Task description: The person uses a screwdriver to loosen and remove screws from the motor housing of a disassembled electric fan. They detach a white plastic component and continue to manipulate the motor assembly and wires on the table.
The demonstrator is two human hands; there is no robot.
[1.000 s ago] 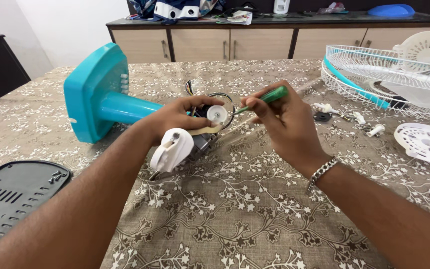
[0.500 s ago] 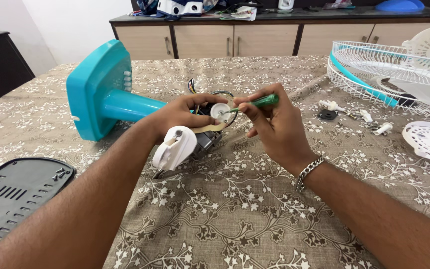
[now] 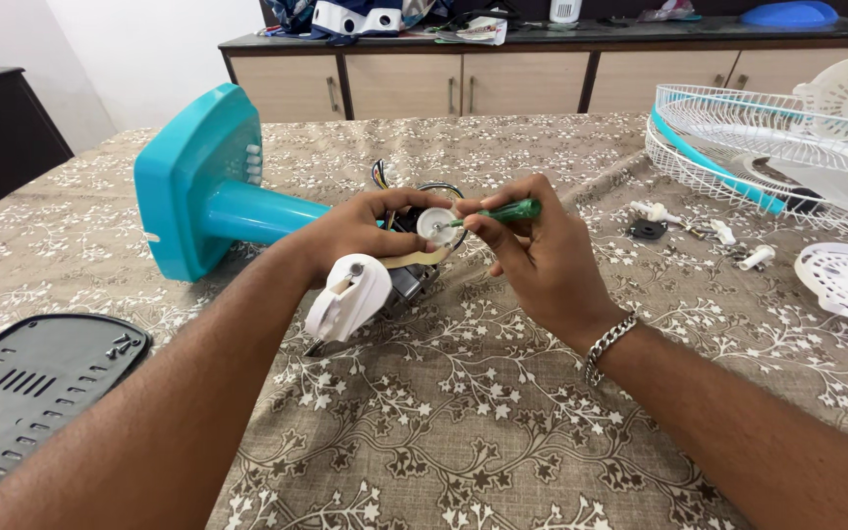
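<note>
White wall [image 3: 149, 49], wooden sideboard [image 3: 463, 83] behind a table under floral cloth [image 3: 463, 422].

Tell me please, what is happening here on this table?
A person is working on a dismantled turquoise plastic table fan lying on its side. The left hand steadies the exposed motor unit, while the right hand holds a green-handled screwdriver at a small white round part. The white wire fan guard lies aside.

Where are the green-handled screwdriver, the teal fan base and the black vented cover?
green-handled screwdriver [image 3: 510, 210], head view, on its handle.
teal fan base [image 3: 188, 182], head view, on its flat underside.
black vented cover [image 3: 31, 388], head view, near its middle.
</note>
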